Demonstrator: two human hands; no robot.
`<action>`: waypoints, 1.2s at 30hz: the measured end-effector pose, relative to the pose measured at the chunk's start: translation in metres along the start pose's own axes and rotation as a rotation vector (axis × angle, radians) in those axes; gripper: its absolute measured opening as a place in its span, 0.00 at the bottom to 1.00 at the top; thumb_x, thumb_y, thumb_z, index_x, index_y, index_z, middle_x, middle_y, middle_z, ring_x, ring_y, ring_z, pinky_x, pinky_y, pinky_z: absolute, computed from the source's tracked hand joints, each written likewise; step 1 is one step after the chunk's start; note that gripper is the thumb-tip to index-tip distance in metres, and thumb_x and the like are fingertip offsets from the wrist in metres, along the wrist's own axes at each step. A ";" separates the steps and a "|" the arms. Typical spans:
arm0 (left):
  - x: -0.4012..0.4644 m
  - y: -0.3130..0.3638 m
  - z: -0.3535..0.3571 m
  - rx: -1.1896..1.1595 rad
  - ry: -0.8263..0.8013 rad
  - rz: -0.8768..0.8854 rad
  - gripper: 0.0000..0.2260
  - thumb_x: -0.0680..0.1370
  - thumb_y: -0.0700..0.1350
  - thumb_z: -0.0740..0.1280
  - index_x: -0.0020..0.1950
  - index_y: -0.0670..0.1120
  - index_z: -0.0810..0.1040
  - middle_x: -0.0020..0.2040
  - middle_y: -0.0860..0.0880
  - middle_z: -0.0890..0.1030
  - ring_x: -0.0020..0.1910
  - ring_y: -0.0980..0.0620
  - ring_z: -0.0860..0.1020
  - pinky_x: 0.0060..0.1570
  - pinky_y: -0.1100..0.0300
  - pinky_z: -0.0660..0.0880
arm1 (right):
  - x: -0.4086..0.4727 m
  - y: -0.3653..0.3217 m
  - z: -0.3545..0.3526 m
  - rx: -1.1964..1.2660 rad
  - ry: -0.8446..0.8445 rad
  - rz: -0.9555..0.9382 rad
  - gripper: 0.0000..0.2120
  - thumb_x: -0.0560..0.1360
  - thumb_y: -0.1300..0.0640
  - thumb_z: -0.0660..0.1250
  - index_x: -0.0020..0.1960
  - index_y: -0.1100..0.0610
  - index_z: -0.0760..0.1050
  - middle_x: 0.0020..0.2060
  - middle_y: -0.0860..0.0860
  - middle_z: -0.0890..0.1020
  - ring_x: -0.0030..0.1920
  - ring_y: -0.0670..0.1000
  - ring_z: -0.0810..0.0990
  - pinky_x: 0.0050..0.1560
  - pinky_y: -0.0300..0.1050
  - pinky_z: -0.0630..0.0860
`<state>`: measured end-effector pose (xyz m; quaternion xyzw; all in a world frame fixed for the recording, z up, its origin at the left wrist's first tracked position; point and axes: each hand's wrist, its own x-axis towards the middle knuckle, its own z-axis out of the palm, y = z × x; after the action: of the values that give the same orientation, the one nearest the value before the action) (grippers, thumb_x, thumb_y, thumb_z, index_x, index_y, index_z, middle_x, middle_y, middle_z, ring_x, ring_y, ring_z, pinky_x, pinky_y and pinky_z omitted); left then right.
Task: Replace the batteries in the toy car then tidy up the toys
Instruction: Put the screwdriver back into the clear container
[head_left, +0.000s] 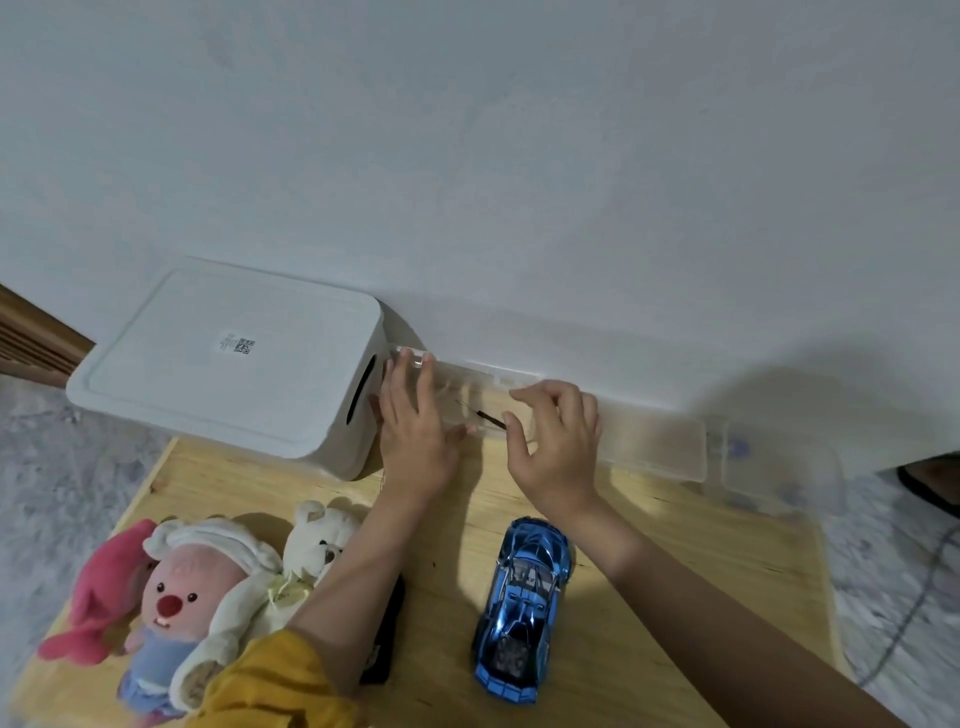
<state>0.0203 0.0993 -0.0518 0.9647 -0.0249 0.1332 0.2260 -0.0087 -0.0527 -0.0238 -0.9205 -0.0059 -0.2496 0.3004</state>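
We find the left hand (415, 415) laid flat, fingers straight, on a clear plastic case (649, 441) at the desk's (675, 597) far edge. The right hand (558, 441) pinches a thin dark screwdriver (488, 417) above it. The blue toy car (524, 608) stands on the desk, nearer us, apart from both hands.

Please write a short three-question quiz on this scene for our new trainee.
1. True or false: the blue toy car sits upright on its wheels on the wooden table.
2. Which thing does the left hand rest on? A) the white storage bin B) the clear plastic box C) the pink plush toy
3. Fill in: a thin dark tool shows through the clear plastic box, between the left hand and the ____ hand.

Key: 1 true; 2 B; 3 right.
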 end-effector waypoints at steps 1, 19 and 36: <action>-0.001 0.001 0.000 -0.007 0.004 -0.005 0.41 0.67 0.50 0.77 0.73 0.41 0.60 0.73 0.37 0.60 0.73 0.36 0.57 0.67 0.43 0.62 | 0.005 0.001 -0.003 -0.014 -0.040 -0.052 0.13 0.73 0.57 0.66 0.57 0.53 0.76 0.53 0.51 0.78 0.54 0.52 0.72 0.55 0.46 0.67; -0.012 -0.010 -0.001 -0.026 -0.191 -0.027 0.21 0.75 0.45 0.70 0.66 0.41 0.74 0.66 0.34 0.68 0.65 0.33 0.69 0.51 0.41 0.77 | -0.003 0.025 0.016 -0.258 -0.529 -0.308 0.30 0.56 0.74 0.76 0.56 0.58 0.80 0.55 0.56 0.83 0.55 0.57 0.82 0.50 0.52 0.79; -0.062 0.016 -0.108 -0.160 -0.119 0.065 0.30 0.78 0.44 0.66 0.76 0.46 0.57 0.78 0.48 0.52 0.76 0.55 0.46 0.73 0.51 0.46 | -0.001 -0.037 -0.021 -0.025 -0.642 -0.189 0.27 0.79 0.61 0.57 0.76 0.59 0.53 0.76 0.54 0.53 0.77 0.51 0.49 0.73 0.49 0.38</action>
<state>-0.0679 0.1317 0.0317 0.9485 -0.0801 0.0805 0.2958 -0.0251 -0.0338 0.0114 -0.9512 -0.1823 0.0263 0.2474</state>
